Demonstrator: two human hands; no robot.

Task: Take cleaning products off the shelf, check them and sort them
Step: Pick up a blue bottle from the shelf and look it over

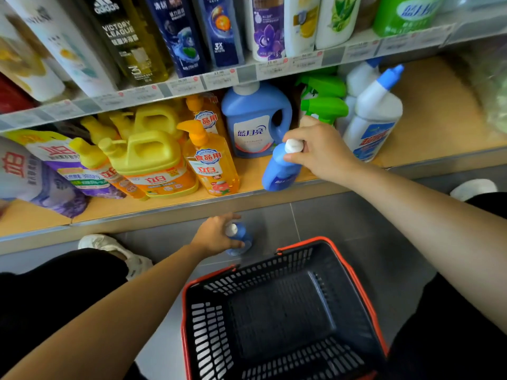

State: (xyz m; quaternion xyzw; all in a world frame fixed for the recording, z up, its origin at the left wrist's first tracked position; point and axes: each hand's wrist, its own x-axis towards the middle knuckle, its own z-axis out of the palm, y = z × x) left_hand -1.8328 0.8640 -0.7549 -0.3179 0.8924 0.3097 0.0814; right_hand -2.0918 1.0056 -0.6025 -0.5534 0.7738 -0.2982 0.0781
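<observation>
Right hand (pixel 321 149): reaches over the lower shelf (pixel 164 205); thumb and fingers curl round the white cap of the upper blue bottle (pixel 279 171).
Upper blue bottle: small and tilted, its base at the front edge of the lower shelf, just in front of the large blue jug (pixel 255 119); its label is too blurred to read.
Left hand (pixel 216 234): low over the grey floor (pixel 315 215), fingers wrapped round the neck of the floor bottle (pixel 241 244).
Floor bottle: small, blue, white-capped; it stands on the floor between the shelf front and the basket (pixel 208 325).
Basket: black perforated plastic with a red rim, on the floor between the person's knees.
Large blue jug: white cap, label reading 蓝月亮.
Yellow jugs (pixel 153 160): handled, with orange labels marked 立白.
Orange pump bottle (pixel 214 163): badge reading 食品用 above 立白.
Purple pouches (pixel 55 165): at the shelf's left end, 立白 in red.
Green trigger sprayers (pixel 323 105): behind the right hand.
White bottles (pixel 375 116): angled blue caps; label writing not legible.
Upper shelf, dark bottle (pixel 129 39): "adidas VICTORY LEAGUE" and a "3".
Upper shelf, navy bottle (pixel 222 31): "3X".
Price strip (pixel 219 76): tags along the upper shelf edge, figures too blurred to read.
White shoes (pixel 115 248): one at each side of the floor.
</observation>
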